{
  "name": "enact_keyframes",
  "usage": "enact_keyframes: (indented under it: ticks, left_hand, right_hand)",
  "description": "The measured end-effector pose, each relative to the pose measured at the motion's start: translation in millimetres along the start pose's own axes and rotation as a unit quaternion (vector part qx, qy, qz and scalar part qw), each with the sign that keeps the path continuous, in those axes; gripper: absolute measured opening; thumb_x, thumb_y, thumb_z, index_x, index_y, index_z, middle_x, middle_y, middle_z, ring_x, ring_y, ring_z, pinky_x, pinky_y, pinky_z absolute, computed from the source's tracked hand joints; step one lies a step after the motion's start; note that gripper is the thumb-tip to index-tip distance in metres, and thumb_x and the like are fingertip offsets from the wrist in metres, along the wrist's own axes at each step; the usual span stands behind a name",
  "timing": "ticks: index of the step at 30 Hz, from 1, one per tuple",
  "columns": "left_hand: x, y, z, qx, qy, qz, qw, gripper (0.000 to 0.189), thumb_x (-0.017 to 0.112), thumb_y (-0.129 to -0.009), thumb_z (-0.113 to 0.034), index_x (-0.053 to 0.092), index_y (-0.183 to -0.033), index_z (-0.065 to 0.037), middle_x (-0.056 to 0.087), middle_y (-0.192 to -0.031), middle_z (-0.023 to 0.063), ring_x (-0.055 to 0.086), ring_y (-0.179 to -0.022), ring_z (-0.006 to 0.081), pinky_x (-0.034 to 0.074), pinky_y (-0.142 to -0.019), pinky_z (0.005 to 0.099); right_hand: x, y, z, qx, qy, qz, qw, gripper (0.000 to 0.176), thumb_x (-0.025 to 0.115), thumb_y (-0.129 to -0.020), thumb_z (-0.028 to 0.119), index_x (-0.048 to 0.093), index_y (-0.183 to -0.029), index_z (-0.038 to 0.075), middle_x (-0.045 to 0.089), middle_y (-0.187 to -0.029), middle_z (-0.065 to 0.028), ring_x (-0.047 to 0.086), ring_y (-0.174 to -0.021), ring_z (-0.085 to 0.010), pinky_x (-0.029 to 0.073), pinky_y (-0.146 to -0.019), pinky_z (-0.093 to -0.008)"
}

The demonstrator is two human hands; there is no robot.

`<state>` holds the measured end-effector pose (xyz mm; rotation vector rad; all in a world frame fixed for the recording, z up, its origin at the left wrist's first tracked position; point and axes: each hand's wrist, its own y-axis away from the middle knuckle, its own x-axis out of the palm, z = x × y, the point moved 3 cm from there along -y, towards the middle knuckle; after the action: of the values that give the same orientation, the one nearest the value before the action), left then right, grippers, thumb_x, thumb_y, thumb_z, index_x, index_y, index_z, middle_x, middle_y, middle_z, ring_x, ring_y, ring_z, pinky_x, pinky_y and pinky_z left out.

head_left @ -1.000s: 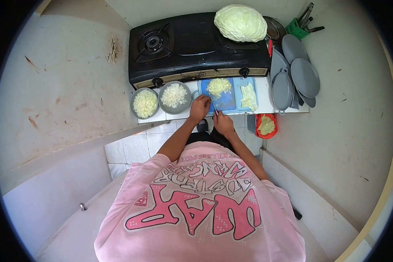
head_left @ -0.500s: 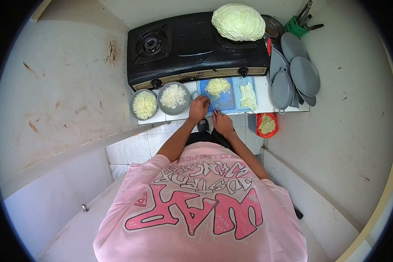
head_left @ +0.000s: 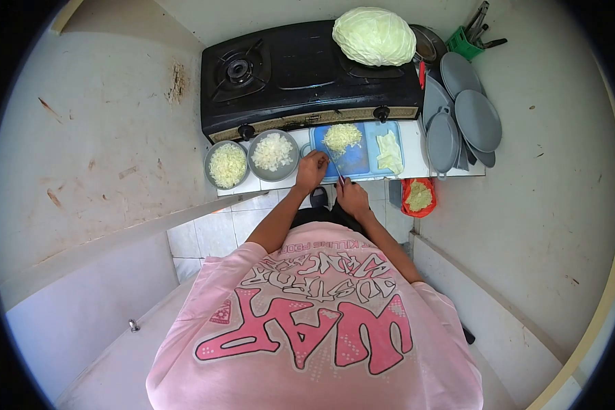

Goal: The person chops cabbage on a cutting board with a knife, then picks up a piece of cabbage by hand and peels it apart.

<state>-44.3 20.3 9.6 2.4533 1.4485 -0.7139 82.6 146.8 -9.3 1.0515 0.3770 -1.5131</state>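
My right hand (head_left: 352, 198) is closed around the handle of a knife (head_left: 335, 164), whose blade points up and left over the blue cutting board (head_left: 352, 164). At the board's left edge my left hand (head_left: 312, 171) has its fingers bent together beside the blade; whatever lies under them is too small to make out. Shredded cabbage (head_left: 342, 137) is heaped on the board just beyond the blade. Pale cabbage leaf pieces (head_left: 389, 153) lie in the board's light-blue right section.
Left of the board stand a bowl of chopped white pieces (head_left: 272, 152) and a bowl of shredded cabbage (head_left: 227, 165). Behind is a black stove (head_left: 301, 65) bearing a cabbage (head_left: 374, 36). Grey plates (head_left: 477, 120) lie right; a red bag (head_left: 417, 197) hangs below the counter's edge.
My right hand has shifted slightly down and right with the knife, and more of the blade shows. My left hand has hardly moved.
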Motion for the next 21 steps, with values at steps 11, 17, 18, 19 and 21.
enact_keyframes:
  ticks: [11, 17, 18, 19, 21]
  left_hand:
    - [2.8, -1.4, 5.6, 0.002, -0.02, -0.001, 1.0, 0.006, 0.068, -0.082, 0.003, 0.069, -0.087, 0.001, 0.064, -0.083, 0.0156, 0.07, -0.073, 0.0297, 0.057, -0.067, 0.0372]
    - [0.8, -0.7, 2.5, 0.027, -0.011, -0.005, 1.0, 0.005, 0.069, -0.082, 0.003, 0.068, -0.086, 0.001, 0.064, -0.083, 0.0161, 0.069, -0.072, 0.0304, 0.055, -0.065, 0.0388]
    - [0.9, -1.0, 3.2, 0.024, -0.007, -0.005, 1.0, 0.005, 0.069, -0.082, 0.003, 0.067, -0.087, 0.001, 0.064, -0.083, 0.0162, 0.069, -0.072, 0.0306, 0.055, -0.065, 0.039]
    - [1.5, -0.8, 3.7, 0.02, -0.003, -0.005, 1.0, 0.005, 0.068, -0.083, 0.003, 0.067, -0.087, 0.001, 0.064, -0.083, 0.0162, 0.069, -0.071, 0.0307, 0.055, -0.065, 0.0392]
    - [1.5, -0.1, 4.4, 0.015, 0.003, -0.004, 1.0, 0.005, 0.068, -0.083, 0.003, 0.066, -0.088, 0.001, 0.064, -0.083, 0.0161, 0.068, -0.072, 0.0311, 0.055, -0.065, 0.0394]
  right_hand:
    - [4.2, -3.6, 6.1, -0.011, 0.004, -0.007, 1.0, 0.042, 0.052, -0.102, 0.037, 0.059, -0.101, -0.005, 0.067, -0.076, -0.0323, 0.069, -0.073, -0.0503, 0.056, -0.071, -0.0588]
    - [3.9, -14.4, 14.4, -0.015, 0.027, -0.02, 0.999, 0.039, 0.052, -0.102, 0.035, 0.059, -0.099, -0.003, 0.068, -0.075, -0.031, 0.07, -0.073, -0.0489, 0.057, -0.07, -0.0585]
    - [4.6, -13.2, 12.8, -0.014, 0.025, -0.019, 0.999, 0.039, 0.052, -0.102, 0.035, 0.059, -0.099, -0.003, 0.068, -0.075, -0.0309, 0.07, -0.074, -0.0488, 0.057, -0.07, -0.0585]
    - [4.7, -8.9, 9.6, -0.013, 0.024, -0.017, 0.999, 0.039, 0.052, -0.102, 0.035, 0.059, -0.098, -0.003, 0.068, -0.076, -0.0308, 0.07, -0.074, -0.0487, 0.057, -0.07, -0.0585]
    - [4.3, -3.6, 5.9, -0.008, 0.026, -0.01, 1.0, 0.039, 0.052, -0.102, 0.035, 0.059, -0.099, -0.003, 0.068, -0.076, -0.0308, 0.07, -0.074, -0.0486, 0.057, -0.071, -0.0585]
